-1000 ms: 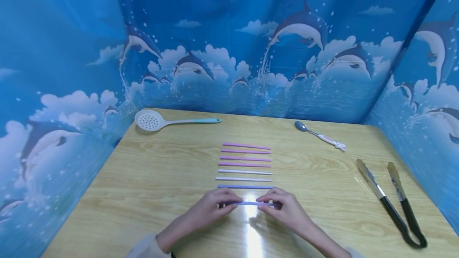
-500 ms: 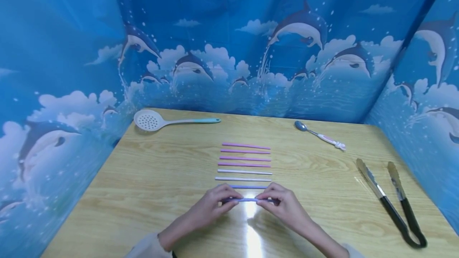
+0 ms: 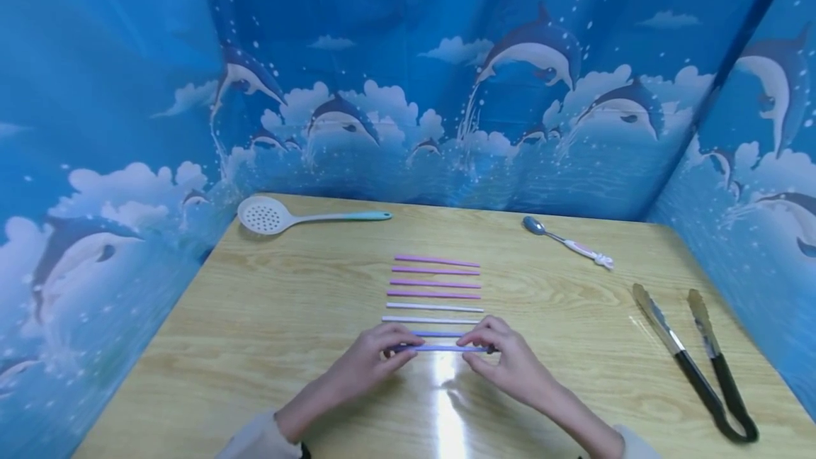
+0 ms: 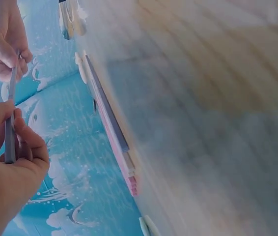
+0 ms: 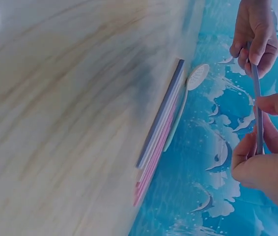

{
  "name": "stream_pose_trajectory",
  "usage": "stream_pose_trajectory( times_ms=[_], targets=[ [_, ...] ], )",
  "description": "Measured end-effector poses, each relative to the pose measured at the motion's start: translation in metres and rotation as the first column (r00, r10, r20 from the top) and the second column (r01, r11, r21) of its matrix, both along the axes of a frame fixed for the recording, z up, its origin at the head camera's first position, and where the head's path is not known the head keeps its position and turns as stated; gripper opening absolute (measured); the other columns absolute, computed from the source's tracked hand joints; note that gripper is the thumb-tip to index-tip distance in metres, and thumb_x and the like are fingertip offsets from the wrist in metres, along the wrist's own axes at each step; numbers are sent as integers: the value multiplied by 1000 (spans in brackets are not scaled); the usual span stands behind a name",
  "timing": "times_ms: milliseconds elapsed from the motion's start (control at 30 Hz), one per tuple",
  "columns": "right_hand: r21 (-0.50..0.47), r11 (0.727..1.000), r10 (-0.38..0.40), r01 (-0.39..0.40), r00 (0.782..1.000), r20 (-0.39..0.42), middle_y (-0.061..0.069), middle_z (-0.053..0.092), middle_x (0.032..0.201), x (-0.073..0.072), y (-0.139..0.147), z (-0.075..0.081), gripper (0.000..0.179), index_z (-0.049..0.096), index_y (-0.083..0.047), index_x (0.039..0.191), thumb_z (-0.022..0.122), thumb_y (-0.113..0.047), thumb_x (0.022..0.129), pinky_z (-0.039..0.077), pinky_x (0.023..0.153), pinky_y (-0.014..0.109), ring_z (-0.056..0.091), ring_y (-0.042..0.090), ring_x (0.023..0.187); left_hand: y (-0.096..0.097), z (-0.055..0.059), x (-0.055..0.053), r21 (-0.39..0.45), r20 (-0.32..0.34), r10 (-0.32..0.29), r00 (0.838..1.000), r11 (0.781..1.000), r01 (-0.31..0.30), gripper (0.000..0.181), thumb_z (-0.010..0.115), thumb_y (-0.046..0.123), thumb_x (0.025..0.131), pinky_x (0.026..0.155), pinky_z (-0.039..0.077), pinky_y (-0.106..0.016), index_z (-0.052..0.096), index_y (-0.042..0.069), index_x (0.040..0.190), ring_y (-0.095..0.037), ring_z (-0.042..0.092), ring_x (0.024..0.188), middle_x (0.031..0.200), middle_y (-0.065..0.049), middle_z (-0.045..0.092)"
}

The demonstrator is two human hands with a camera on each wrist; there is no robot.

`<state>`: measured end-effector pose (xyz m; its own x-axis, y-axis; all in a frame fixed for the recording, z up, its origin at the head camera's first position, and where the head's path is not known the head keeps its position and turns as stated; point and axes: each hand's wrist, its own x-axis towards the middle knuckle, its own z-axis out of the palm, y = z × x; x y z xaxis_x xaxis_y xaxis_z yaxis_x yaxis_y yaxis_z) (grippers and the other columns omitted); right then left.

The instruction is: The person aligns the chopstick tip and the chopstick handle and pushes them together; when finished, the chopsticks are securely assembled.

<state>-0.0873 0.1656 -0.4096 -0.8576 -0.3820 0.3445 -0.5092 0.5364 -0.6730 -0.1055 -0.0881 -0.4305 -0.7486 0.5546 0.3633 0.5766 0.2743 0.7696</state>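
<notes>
My left hand point(image 3: 372, 360) and right hand point(image 3: 510, 363) pinch the two ends of a thin blue-violet stick point(image 3: 440, 348) between thumbs and fingers. The stick runs level from side to side, just in front of a matching blue stick point(image 3: 436, 334) on the table. In the left wrist view the held stick point(image 4: 11, 118) spans both hands. Beyond lie two white sticks point(image 3: 433, 319) and several pink sticks point(image 3: 433, 283), in roughly parallel rows. My fingers overlap the ends of the nearest blue stick in the head view.
A slotted skimmer point(image 3: 264, 215) with a turquoise-tipped handle lies at the back left. At the back right is a spoon point(image 3: 567, 241) with a pink and white handle. Black-handled tongs point(image 3: 701, 381) lie spread at the right. A dolphin-print curtain point(image 3: 408, 91) surrounds the wooden table point(image 3: 268, 317).
Both hands have moved slightly away from the body with the held stick, bringing it closer to the row. The fingers now cover the ends of the nearest blue stick.
</notes>
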Motion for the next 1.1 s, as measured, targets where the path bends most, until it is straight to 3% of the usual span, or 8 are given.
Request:
stream_pose_trajectory(
  times_ms=[200,333,533,800,1100],
  targets=[
    [15,1000,17,-17,1000,-7,-10,55,82,1,5,-6,18,71,-10,90,73,0,75,49,66,21,50,2,75,-6,-5,-1,-26,-6,2,1000,1000,-3,22,66,6,86,67,53,-18,67,0,108,-4,59,78,100,-10,67],
    [18,999,45,-45,999,-8,-8,57,83,0,8,-10,16,71,-9,89,73,0,77,50,65,20,51,3,75,-10,-9,-2,-83,63,14,998,996,-9,24,65,8,88,70,53,-18,67,0,110,-5,60,80,102,-11,68],
    [45,998,49,-47,998,-44,-3,59,80,-8,13,-19,18,70,-5,86,73,6,73,52,63,21,54,8,73,-17,-14,-9,-193,141,100,985,979,-72,21,65,6,87,72,53,-20,68,1,108,-11,62,82,98,-9,69],
    [139,990,15,-34,991,133,-7,57,80,-18,17,-31,12,70,-7,89,71,-1,79,49,66,19,50,3,74,-19,-20,-17,-305,141,125,982,949,-77,19,65,9,87,76,53,-26,69,1,104,-18,62,85,95,-6,68],
    [176,984,0,-27,989,151,-7,58,82,-26,16,-39,8,70,-9,89,71,-5,81,48,67,21,50,5,76,-13,-21,-19,-367,150,152,977,926,-87,15,66,5,85,67,47,-22,71,1,99,-15,56,77,87,-4,63]
  ],
)
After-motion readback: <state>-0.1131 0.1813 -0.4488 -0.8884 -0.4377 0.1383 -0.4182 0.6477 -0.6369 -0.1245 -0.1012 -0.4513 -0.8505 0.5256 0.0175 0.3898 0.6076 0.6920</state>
